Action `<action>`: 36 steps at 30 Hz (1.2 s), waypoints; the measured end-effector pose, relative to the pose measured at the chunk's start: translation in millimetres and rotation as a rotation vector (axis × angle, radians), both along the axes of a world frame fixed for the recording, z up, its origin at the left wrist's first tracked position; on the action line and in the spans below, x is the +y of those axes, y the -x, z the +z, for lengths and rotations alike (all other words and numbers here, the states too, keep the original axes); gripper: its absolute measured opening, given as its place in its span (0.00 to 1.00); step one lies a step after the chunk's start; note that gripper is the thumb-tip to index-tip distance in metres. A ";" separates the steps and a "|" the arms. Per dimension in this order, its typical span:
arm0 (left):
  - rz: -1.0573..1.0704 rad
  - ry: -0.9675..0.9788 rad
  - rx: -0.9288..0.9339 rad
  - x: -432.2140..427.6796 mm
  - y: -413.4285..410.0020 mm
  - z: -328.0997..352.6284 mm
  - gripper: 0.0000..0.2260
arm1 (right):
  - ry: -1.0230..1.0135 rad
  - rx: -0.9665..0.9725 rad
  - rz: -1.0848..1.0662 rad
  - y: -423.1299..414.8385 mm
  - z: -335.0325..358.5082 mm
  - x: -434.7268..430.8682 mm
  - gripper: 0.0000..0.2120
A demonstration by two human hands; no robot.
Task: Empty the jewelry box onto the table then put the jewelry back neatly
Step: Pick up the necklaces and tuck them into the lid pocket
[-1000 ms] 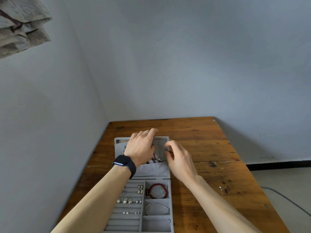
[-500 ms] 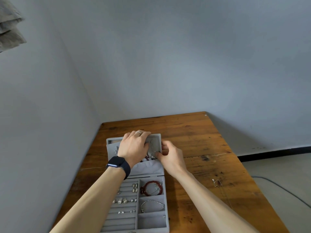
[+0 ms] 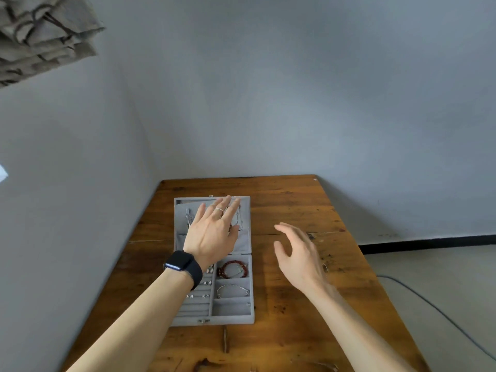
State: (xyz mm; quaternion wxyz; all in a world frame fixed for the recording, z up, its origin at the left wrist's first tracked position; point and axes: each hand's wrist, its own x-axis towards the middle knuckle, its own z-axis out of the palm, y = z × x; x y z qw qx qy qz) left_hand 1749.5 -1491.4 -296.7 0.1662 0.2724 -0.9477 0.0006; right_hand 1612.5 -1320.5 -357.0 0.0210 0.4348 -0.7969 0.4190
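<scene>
Only the head cam here, so one angle. The jewelry box (image 3: 232, 308) sits open on the tabletop (image 3: 295, 205), toward the left side near the wall, with its lid (image 3: 180, 210) folded flat away from me.

My left hand (image 3: 212, 234) is spread over the lid, fingers straight and reaching to its far edge, not gripping anything. It covers most of the pocket, though a thin chain (image 3: 189, 218) still shows hanging just left of it. There's a ring (image 3: 218, 210) on one finger and a dark watch (image 3: 183, 265) on that wrist, which hangs over the tray's left columns.

My right hand (image 3: 300, 253) is off to the right of the box, clear of it and above bare wood. Its fingers are loose and a bit curved, holding nothing, and it's slightly blurred.

In the tray nearer me, a red bracelet (image 3: 232, 269) fills the top right compartment, a silver bracelet (image 3: 233, 289) is in the one below, and small earrings (image 3: 206, 283) sit in the slotted rows on the left.

Compared with half a second ago, both hands were bunched together on the lid with fingers curled at the chains. Now the left one has flattened out and the right has pulled away sideways. The box itself hasn't moved.
</scene>
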 end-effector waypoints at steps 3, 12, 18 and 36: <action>-0.028 -0.027 0.021 30.1 -16.5 -9.6 0.27 | -0.003 -0.005 -0.041 -9.4 -2.6 48.2 0.17; -0.131 -0.151 0.039 129.2 -48.4 -68.5 0.27 | 0.042 -0.123 -0.194 -53.4 -24.1 167.5 0.13; -0.194 -0.289 -0.078 176.8 -39.8 -99.3 0.26 | -0.013 -0.201 -0.386 -75.4 -61.4 220.1 0.12; -0.110 -0.443 -0.254 202.2 -11.9 -126.4 0.25 | -0.159 0.077 -0.545 -70.1 -85.3 223.3 0.05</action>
